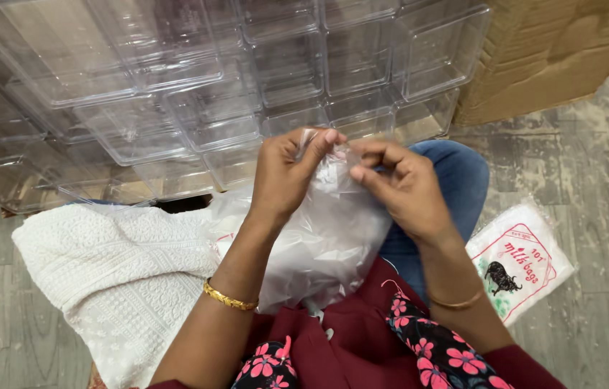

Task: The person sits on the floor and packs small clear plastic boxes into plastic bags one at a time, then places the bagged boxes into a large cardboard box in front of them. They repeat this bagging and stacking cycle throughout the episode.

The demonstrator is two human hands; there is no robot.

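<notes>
My left hand [286, 176] and my right hand [398, 187] are raised together over my lap, each pinching the top edge of a thin clear plastic bag [326, 245]. The bag hangs down between my forearms, crumpled, over my maroon clothing. My fingertips nearly meet at the bag's mouth. A gold bangle sits on each wrist. What the bag contains is not visible.
Stacks of clear plastic boxes [196, 86] fill the space ahead. A cardboard carton [556, 50] stands at the upper right. A flat pack of printed plastic bags [520, 263] lies on the floor at right. White embroidered cloth [110, 266] covers my left knee.
</notes>
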